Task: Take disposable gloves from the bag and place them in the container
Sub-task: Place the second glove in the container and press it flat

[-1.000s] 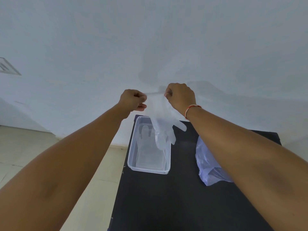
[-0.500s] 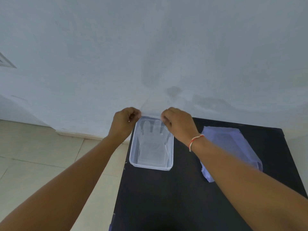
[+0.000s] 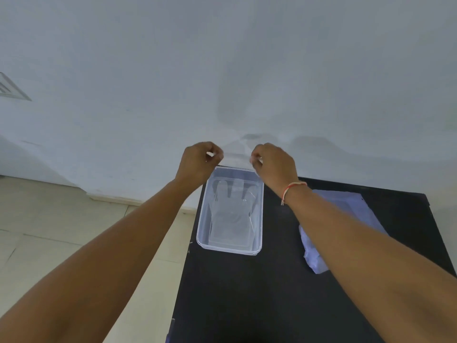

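A clear plastic container [image 3: 200,227] stands at the far left of a black table [image 3: 259,293]. A transparent disposable glove [image 3: 232,209] lies flat inside it, fingers pointing away from me. Its cuff edge stretches up between my two hands above the container's far end. My left hand [image 3: 200,162] pinches the left corner of the cuff, and my right hand [image 3: 274,164] pinches the right corner. A bluish plastic bag [image 3: 346,206] lies on the table to the right, partly hidden under my right forearm.
A white wall rises right behind the table. Beige floor tiles [image 3: 61,231] lie to the left, below the table's left edge. A vent grille [image 3: 10,89] sits on the wall at far left.
Both hands came down from chest height with the hanging glove and laid it flat into the container. The view tilted down, and the bag shows more fully.
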